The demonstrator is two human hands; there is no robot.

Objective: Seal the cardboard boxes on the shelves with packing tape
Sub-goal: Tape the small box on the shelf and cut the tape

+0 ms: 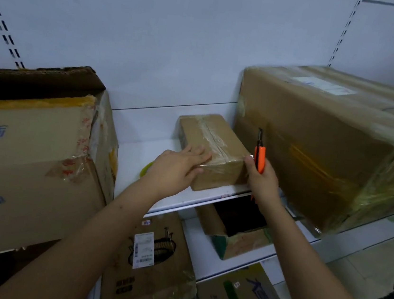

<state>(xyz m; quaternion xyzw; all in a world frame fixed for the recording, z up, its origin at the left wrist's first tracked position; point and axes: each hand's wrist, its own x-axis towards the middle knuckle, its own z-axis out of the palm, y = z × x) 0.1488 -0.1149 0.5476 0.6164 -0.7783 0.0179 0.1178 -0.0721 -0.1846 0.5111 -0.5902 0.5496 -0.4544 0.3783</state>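
A small brown cardboard box (218, 149) sits on the white shelf (141, 152), with clear tape running along its top seam. My left hand (176, 166) lies on the box's near left corner, fingers flat on top and thumb against the front face. My right hand (261, 179) grips an orange utility knife (260, 154), blade end pointing up, while its fingertips touch the box's near right corner.
A large tape-wrapped box (328, 145) stands right of the small one. An open box with blue print (29, 153) fills the left. Something yellow-green (146, 169) peeks from behind my left hand. Several more boxes (149, 262) sit on the lower shelves.
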